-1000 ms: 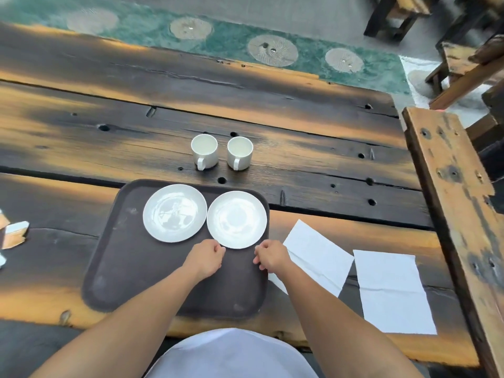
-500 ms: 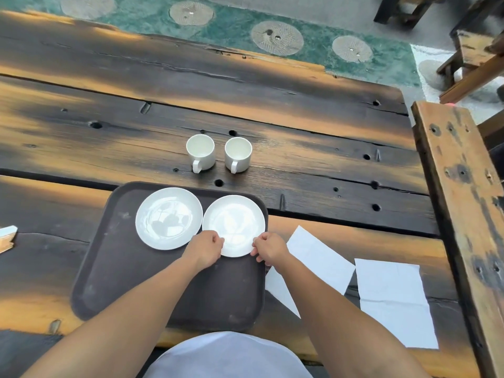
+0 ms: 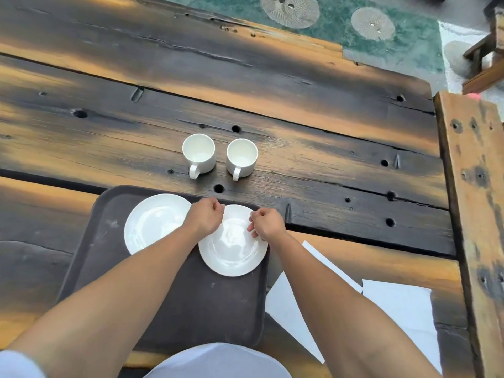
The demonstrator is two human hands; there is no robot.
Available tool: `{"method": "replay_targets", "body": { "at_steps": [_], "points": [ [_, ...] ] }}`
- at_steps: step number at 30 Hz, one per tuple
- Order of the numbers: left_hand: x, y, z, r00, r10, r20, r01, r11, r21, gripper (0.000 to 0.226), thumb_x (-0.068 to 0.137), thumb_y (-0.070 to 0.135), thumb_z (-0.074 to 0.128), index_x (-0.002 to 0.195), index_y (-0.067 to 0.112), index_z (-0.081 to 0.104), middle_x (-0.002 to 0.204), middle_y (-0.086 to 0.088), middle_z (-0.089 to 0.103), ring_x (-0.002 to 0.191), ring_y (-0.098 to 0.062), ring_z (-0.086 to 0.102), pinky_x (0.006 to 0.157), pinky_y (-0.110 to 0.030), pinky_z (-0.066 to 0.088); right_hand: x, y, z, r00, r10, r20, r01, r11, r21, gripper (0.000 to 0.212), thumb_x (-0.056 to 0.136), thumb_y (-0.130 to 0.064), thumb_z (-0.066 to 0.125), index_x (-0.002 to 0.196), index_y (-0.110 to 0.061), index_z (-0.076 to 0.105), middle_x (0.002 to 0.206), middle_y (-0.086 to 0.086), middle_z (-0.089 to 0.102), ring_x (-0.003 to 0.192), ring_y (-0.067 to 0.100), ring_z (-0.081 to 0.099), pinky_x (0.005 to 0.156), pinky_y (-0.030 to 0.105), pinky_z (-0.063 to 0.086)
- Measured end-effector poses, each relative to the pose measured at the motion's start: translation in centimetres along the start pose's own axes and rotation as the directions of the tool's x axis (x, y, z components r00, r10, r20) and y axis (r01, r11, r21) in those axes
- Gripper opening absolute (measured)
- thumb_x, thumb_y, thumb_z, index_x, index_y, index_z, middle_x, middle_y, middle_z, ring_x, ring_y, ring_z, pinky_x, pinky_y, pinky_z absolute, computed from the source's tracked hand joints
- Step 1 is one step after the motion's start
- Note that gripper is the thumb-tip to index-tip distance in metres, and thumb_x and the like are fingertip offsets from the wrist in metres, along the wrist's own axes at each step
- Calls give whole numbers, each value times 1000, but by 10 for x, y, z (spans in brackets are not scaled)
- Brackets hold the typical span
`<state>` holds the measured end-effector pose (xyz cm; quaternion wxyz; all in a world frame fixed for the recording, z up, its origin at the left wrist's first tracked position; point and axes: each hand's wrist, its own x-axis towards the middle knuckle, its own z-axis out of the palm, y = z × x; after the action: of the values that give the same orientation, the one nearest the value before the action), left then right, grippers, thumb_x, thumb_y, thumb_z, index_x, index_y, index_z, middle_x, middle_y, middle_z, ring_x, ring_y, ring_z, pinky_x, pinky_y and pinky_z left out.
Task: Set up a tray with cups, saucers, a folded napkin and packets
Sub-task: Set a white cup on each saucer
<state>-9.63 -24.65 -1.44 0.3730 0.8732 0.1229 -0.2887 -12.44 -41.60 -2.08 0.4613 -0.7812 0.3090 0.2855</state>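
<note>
A dark brown tray [image 3: 191,309] lies at the near table edge with two white saucers on it. The left saucer [image 3: 152,225] and the right saucer [image 3: 231,255] sit side by side at its far end. My left hand [image 3: 206,216] hovers over the right saucer's far left rim. Over that saucer's right rim is my right hand [image 3: 268,223]. The fingers of both hang loosely curled and hold nothing. Two empty white cups, the left cup [image 3: 198,154] and the right cup [image 3: 241,157], stand on the table just beyond the tray, handles toward me.
Two white paper napkins, one napkin [image 3: 297,309] partly under my right arm and a second napkin [image 3: 403,315], lie flat to the tray's right. A raised wooden plank [image 3: 474,214] borders the table on the right. No packets are in view.
Both hands let go of the right saucer's near rim and moved forward over its far part, toward the cups. The view shifted closer to the table.
</note>
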Motion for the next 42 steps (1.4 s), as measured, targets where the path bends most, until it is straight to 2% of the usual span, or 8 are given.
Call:
{"method": "replay_targets", "body": {
  "at_steps": [7,13,20,24,26,33,38,42],
  "points": [
    [44,23,3,997,24,-74,-28,998,-52,26,102,32,45,92,11,58,95,-14,73,97,-35,66,90,-46,51,40,-44,4,998,-49,-38,50,998,24,15,98,-23,50,84,-17,52,74,6,71,50,17,57,48,24,38],
    [75,39,9,992,-101,-70,84,974,-209,22,102,35,39,100,15,50,109,-20,70,101,-43,66,94,-48,50,66,-69,13,994,-59,-95,60,998,9,24,95,-25,53,115,-13,51,112,18,69,102,39,67,89,52,55],
    [95,47,9,992,-123,-40,113,973,-203,54,90,28,55,141,26,41,117,-9,71,100,-37,70,92,-46,55,77,-82,9,994,-67,-91,70,997,34,68,84,-16,59,142,-34,27,122,12,64,107,42,65,89,57,55],
    [93,55,6,994,-106,24,108,940,-323,69,81,18,61,141,42,38,102,0,74,61,-18,73,46,-22,52,80,-87,5,994,-74,-76,80,994,77,82,81,-12,64,144,-48,27,121,5,67,111,36,65,91,53,55],
    [90,58,7,994,-106,22,107,928,-358,71,80,15,65,140,44,40,100,1,73,54,-13,70,39,-17,46,79,-89,4,996,-55,-68,64,990,124,83,80,-9,66,143,-48,32,119,3,67,109,33,66,88,52,57],
    [66,58,12,995,-100,10,95,914,-393,70,74,14,65,135,45,48,104,0,73,61,-17,71,45,-19,50,59,-80,0,999,-30,-44,43,946,320,85,73,-2,77,143,-35,43,125,6,66,112,34,65,90,48,58],
    [33,53,11,998,-61,-22,49,929,-366,76,64,24,59,135,48,47,115,4,71,97,-25,71,78,-38,61,26,-71,-4,998,-57,-26,62,948,311,83,76,-6,78,145,-34,40,126,9,66,106,32,65,69,35,54],
    [4,46,13,998,-49,-33,34,931,-364,70,76,17,57,138,48,44,110,5,68,75,-19,73,41,-16,47,0,-58,-4,996,-70,-47,78,977,196,76,82,3,61,144,-35,40,120,4,67,108,35,67,70,43,59]
  ]
}}
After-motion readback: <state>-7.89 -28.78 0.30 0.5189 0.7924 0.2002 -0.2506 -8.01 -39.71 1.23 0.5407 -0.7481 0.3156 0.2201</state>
